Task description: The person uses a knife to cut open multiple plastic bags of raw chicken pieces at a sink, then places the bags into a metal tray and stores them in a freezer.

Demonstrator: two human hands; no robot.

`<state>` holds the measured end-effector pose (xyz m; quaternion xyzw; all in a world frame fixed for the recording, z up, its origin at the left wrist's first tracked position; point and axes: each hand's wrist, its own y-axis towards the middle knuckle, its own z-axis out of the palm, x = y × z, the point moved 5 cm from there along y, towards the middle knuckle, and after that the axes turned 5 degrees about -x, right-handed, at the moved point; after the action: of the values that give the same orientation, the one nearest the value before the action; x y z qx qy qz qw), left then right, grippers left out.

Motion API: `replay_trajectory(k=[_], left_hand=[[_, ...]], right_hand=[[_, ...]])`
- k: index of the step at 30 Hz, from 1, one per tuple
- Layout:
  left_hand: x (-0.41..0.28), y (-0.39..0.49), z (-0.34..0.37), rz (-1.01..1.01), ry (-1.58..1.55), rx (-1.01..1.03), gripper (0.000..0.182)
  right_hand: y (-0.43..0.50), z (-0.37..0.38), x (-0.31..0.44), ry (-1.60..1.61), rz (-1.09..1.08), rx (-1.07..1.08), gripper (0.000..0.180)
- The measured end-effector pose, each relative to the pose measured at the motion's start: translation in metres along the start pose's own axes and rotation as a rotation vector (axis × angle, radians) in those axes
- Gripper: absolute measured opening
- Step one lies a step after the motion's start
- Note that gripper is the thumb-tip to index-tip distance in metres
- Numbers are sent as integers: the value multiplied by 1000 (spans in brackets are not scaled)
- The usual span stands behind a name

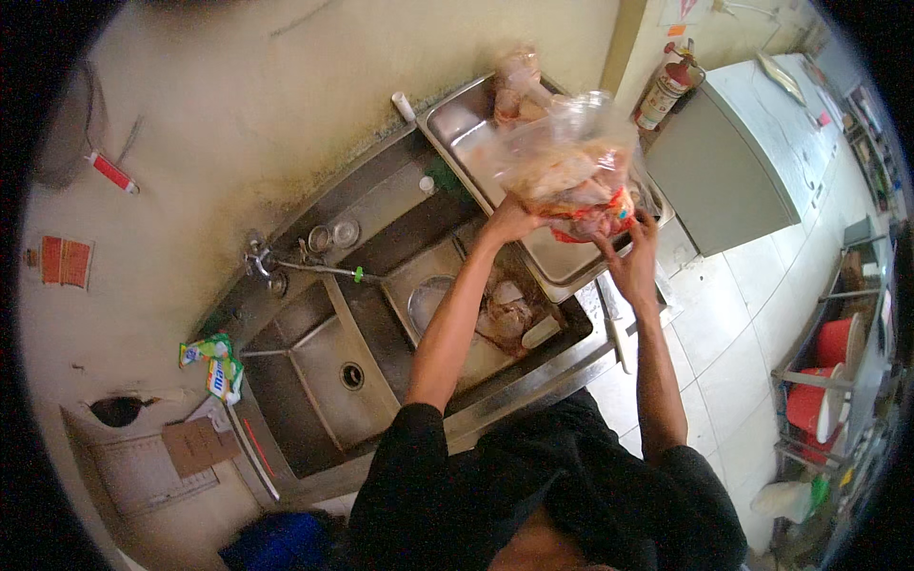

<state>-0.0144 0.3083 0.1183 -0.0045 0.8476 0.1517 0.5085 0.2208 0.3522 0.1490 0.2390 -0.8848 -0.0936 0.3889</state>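
Observation:
A clear plastic bag with raw meat in it [578, 171], marked with red, is held above a stainless-steel pan [560, 260]. My left hand [513, 221] grips its lower left side, the fingers partly hidden beneath it. At the lower right edge, the fingers of my right hand [634, 253] pinch the bag. Motion blurs the bag's top. More raw meat [518, 89] lies at the far end of the pan, which rests across the sink's right end. In the basin below my left forearm sits another piece of meat [508, 314], beside a round clear dish [428, 303].
A white-handled knife [623, 346] lies by the sink's right front corner. The faucet [258, 260] reaches over the double sink [321, 385]. Detergent packets [223, 371] stand at its left end. A fire extinguisher [664, 96] and a white cabinet [721, 164] are right; red tubs [814, 403] fill a rack.

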Motion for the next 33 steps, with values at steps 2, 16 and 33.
replay_trajectory(k=[2,16,33], left_hand=[[18,8,17,19,107,-23,67],[46,-12,26,-60,-19,-410,46],[346,-290,248,-1050,40,-420,59]], right_hand=[[-6,-14,-27,-126,34,-33,63],[-28,0,-18,-10,-55,64,54],[-186,6,-148,-139,260,395,48]])
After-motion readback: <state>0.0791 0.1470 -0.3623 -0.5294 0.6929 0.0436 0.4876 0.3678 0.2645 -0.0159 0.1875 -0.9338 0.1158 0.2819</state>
